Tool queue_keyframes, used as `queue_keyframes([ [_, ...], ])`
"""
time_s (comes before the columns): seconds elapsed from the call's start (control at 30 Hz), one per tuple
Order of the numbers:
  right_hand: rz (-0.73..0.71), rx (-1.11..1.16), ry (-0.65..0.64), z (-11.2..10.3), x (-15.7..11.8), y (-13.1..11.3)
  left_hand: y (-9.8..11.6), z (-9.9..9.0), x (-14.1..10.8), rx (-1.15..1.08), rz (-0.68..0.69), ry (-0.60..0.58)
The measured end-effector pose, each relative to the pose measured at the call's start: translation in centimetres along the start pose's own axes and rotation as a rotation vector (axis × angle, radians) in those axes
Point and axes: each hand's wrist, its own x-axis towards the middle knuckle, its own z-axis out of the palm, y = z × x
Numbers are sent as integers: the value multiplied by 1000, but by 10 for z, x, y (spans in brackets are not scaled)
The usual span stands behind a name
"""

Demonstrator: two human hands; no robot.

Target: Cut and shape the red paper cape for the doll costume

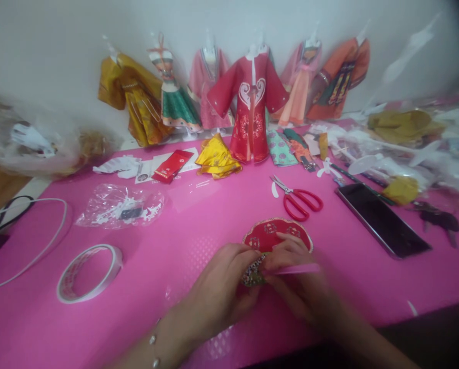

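Observation:
My left hand (225, 279) is closed on a small green patterned piece (253, 274), which looks like embroidered cloth; the fingers cover part of it. My right hand (296, 279) pinches a thin pink stick-like tool (300, 268) against the right side of that piece. The tool's tip is hidden by the fingers. Just beyond both hands lies a red scalloped cloth (267, 230) with a pale trimmed edge and small motifs, partly covered by my right hand. Red-handled scissors (296, 200) rest with their blades slightly apart behind it.
A tape roll (88, 274) lies left, near a clear plastic bag (121, 207). To the right are a phone (383, 220), keys (439, 218) and heaped plastic bags (398, 148). Several dressed doll forms, one in a red robe (252, 102), stand along the wall.

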Motion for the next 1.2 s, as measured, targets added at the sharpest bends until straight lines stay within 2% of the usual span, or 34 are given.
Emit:
queue_keyframes([
  [0.63, 26, 17, 45, -2, 1, -2, -3, 1, -2, 4, -23, 16],
  [1.2, 33, 17, -19, -3, 2, -4, -5, 2, -4, -5, -38, 14],
])
